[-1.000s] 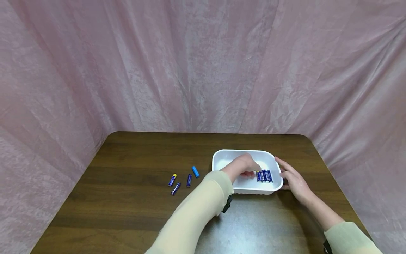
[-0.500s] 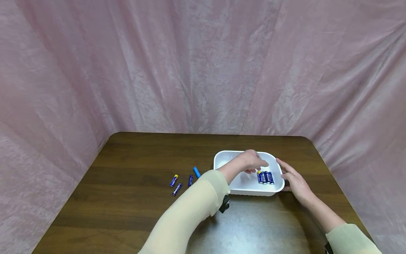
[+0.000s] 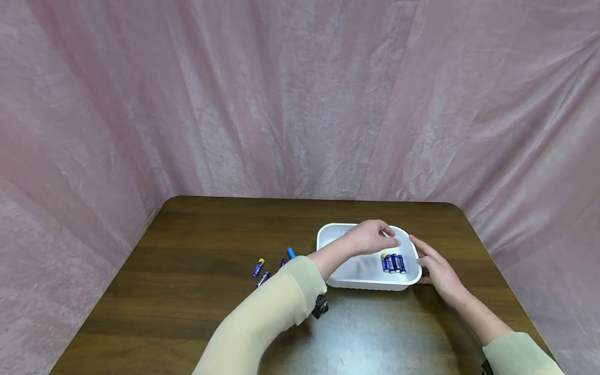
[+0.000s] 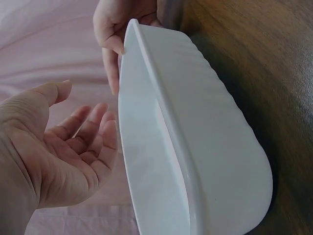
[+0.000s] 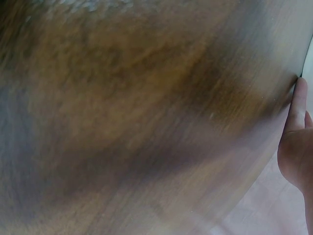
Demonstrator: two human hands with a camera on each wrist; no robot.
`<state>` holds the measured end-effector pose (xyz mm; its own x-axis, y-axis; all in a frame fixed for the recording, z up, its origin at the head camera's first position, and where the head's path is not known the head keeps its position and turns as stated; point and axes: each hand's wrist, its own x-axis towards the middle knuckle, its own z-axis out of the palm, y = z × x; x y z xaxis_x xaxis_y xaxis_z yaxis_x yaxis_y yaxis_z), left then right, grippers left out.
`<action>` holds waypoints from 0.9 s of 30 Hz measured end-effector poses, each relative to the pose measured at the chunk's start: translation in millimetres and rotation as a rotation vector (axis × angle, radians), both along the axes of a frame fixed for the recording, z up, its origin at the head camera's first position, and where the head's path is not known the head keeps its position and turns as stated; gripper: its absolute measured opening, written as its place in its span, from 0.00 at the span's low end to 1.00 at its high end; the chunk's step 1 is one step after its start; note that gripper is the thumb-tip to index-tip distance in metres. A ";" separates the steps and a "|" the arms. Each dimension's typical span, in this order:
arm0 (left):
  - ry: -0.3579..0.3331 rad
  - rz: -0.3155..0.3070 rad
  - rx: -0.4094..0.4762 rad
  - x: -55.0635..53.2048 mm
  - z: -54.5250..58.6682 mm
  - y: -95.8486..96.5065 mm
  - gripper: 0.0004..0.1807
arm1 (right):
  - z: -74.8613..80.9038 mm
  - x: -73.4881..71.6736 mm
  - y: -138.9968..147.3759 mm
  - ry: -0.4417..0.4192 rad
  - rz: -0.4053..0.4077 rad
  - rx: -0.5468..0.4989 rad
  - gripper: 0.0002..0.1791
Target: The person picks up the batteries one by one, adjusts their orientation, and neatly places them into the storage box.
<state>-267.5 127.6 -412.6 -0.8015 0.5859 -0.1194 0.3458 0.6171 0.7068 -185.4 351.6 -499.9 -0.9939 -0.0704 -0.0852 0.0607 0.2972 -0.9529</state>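
Right of the frame's centre, four batteries (image 3: 393,263) lie side by side in a tray (image 3: 370,285). The left hand (image 3: 373,237) hovers above, fingers loose and empty; the right hand (image 3: 438,271) rests straight fingers against its right end, likely steadying it.

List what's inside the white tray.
Inside the white tray, four blue batteries lie side by side, near the right hand; the leftmost has a yellow end. The left hand and wrist cover part of the interior, so anything beneath can't be seen.
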 end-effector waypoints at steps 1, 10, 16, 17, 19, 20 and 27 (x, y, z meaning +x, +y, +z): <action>0.010 -0.006 0.002 -0.1 0.6 -1.1 0.19 | -0.1 -0.3 0.1 0.000 0.000 0.003 0.32; 0.124 -0.059 -0.015 2.9 11.7 -11.5 0.22 | -0.4 -1.5 0.8 -0.004 -0.002 0.014 0.32; 0.273 -0.135 -0.054 7.2 21.2 -24.0 0.24 | -0.7 -1.0 1.8 0.004 -0.001 0.004 0.32; 0.299 -0.146 -0.057 7.8 22.7 -26.5 0.24 | -0.7 -0.9 2.0 0.005 -0.003 0.003 0.32; 0.344 -0.161 -0.067 9.1 25.6 -31.7 0.23 | -0.7 -0.7 2.4 0.006 -0.005 0.002 0.32; 0.362 -0.166 -0.073 9.5 26.9 -34.2 0.23 | -0.7 -0.6 2.5 0.006 -0.005 0.000 0.32; 0.436 -0.162 -0.105 12.3 33.8 -51.9 0.24 | -0.2 -1.1 2.2 0.003 -0.006 -0.006 0.33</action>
<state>-255.2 75.7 -378.8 -0.6894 0.7101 0.1431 0.6941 0.5910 0.4110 -186.5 353.8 -500.1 -0.9946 -0.0644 -0.0815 0.0593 0.2916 -0.9547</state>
